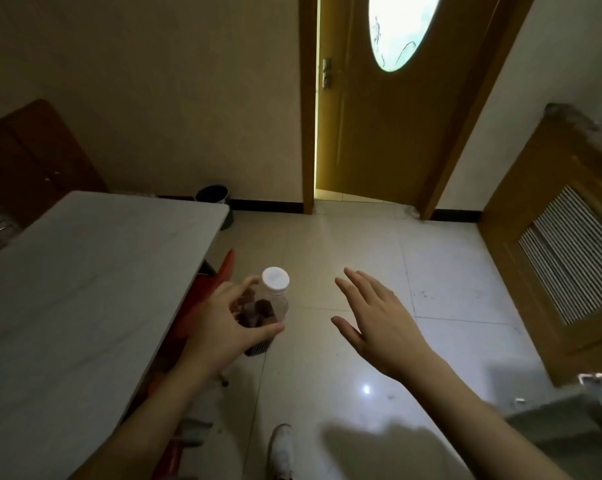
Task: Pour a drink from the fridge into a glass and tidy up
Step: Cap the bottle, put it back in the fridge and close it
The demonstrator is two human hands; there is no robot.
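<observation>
My left hand [223,323] grips a clear plastic bottle [270,299] with a white cap and a dark drink inside, held upright over the floor just right of the table edge. To its right, my right hand [372,317] hovers over the tiles, flat and empty, with its fingers spread. No glass and no fridge are in view.
A white-topped table [85,278] fills the left side, with a red chair [223,271] tucked under its edge. A dark bin [214,199] stands by the wall. Ahead is a wooden door [396,116], slightly ajar. A wooden radiator cover [562,244] lines the right wall. A white shoe [281,448] stands on the glossy tile floor.
</observation>
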